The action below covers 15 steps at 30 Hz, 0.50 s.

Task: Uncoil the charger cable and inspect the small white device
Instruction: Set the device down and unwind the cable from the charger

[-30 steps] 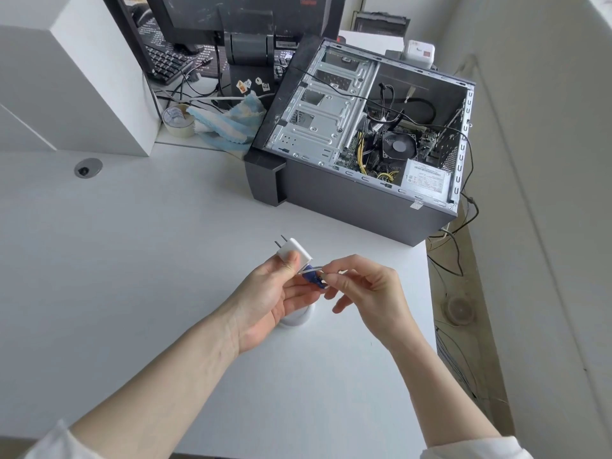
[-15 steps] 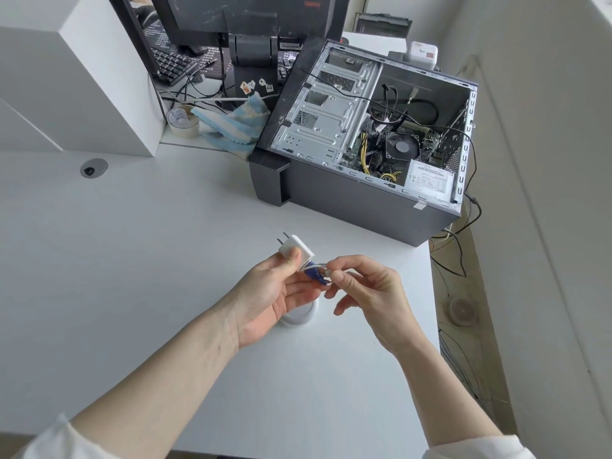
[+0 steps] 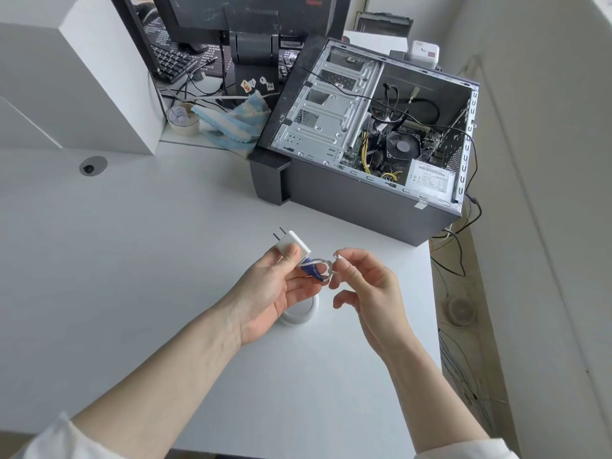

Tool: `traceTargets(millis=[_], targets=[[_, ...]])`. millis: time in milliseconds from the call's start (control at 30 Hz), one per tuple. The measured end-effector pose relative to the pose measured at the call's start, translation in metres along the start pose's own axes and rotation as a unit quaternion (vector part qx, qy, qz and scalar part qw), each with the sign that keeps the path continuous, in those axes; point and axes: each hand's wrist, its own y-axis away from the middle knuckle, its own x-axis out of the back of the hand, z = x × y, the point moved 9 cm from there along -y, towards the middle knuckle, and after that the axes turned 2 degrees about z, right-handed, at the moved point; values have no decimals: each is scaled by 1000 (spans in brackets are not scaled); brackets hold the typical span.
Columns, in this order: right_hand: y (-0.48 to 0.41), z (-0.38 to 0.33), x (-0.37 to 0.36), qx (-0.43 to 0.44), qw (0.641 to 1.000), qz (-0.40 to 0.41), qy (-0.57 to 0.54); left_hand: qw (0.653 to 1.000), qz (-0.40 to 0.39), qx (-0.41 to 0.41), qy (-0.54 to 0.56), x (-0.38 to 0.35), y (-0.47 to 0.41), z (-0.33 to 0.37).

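Cable end's now pulled free: right hand (image 3: 367,286) pinches the cable (image 3: 326,265) tip, moved right vs a sec ago. Left hand (image 3: 281,286) grips charger (image 3: 293,245) mid-frame, over white device (image 3: 299,314) on tabletop (image 3: 132,260). Uncoiling's started imo.

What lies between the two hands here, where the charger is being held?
In the head view, a short loop of thin white cable spans from the left hand, holding the charger, to the right hand fingertips.

Open computer case (image 3: 334,193), monitor (image 3: 251,14), keyboard (image 3: 172,59), tape roll (image 3: 182,119), striped cloth (image 3: 231,122)
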Motion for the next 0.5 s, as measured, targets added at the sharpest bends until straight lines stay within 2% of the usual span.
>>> traceTargets(millis=[333, 500], targets=[[0, 10, -1, -106, 988, -27, -106, 1000, -12, -8, 2, 1, -4, 1], [0, 15, 6, -114, 984, 7, -136, 999, -9, -5, 30, 4, -5, 1]])
